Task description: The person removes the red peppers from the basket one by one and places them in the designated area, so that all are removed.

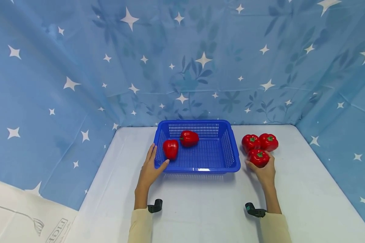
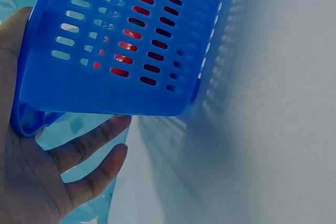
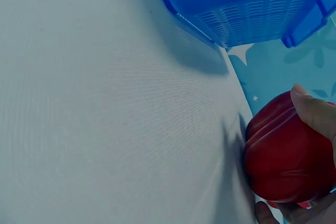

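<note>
Head view: right hand (image 1: 266,171) grips pepper (image 1: 257,159); left hand (image 1: 149,171) touches basket (image 1: 194,168).

Red bell peppers (image 1: 258,159): v. shiny & smooth, w/ bright white spots of light. Blue basket (image 1: 210,153): hard plastic, smooth, extra shiny on the front rim (image 1: 197,169). White table cover (image 1: 194,202): matt cloth w/ a fine weave. Blue star curtain (image 1: 158,77): thin-looking cloth, a bit wrinkly. Tan sleeves (image 1: 141,225): dull cloth. Black wrist cams (image 1: 154,206): look like hard plastic, mostly dull.
</note>
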The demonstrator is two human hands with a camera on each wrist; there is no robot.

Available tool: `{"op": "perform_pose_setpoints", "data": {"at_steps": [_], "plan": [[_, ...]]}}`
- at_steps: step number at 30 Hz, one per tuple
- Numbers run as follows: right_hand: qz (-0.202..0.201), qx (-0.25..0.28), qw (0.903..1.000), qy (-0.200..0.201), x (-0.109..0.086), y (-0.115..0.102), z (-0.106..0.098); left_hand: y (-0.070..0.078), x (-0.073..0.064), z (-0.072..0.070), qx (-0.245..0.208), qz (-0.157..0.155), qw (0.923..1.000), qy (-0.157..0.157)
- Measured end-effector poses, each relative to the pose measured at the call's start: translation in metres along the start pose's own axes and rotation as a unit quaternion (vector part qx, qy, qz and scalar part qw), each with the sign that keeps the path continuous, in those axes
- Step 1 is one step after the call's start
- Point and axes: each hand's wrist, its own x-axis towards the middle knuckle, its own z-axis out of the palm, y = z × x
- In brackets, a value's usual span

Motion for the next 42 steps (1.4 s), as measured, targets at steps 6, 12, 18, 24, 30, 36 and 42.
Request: {"op": "perform_pose_setpoints", "data": {"at_steps": [6,12,18,24,30,36,42], "plan": [[-0.005,0.005,1.0000,0.001,0.000,0.000,0.002,-0.001,-0.002,0.001,-0.006,-0.001,1.0000,0.000],[-0.021,0.016,0.9996,0.010,0.000,-0.001,0.004,0.000,0.000,0.001,-0.007,0.002,1.0000,0.000],[-0.022,0.022,0.9994,0.015,-0.002,-0.003,0.004,-0.001,0.002,0.002,-0.004,0.005,1.0000,0.004],[-0.018,0.024,0.9995,0.012,-0.004,0.000,0.002,-0.003,0.002,0.003,-0.005,0.007,0.9999,0.007],[-0.020,0.029,0.9993,0.008,-0.006,-0.001,0.002,-0.003,0.001,0.003,-0.004,0.005,1.0000,0.005],[-0.003,0.031,0.9995,0.003,-0.009,-0.004,0.000,-0.001,0.000,0.002,-0.009,0.004,0.9999,0.003],[0.011,0.025,0.9996,0.000,-0.010,-0.004,-0.002,0.000,-0.001,0.001,-0.008,0.003,1.0000,0.002]]}}
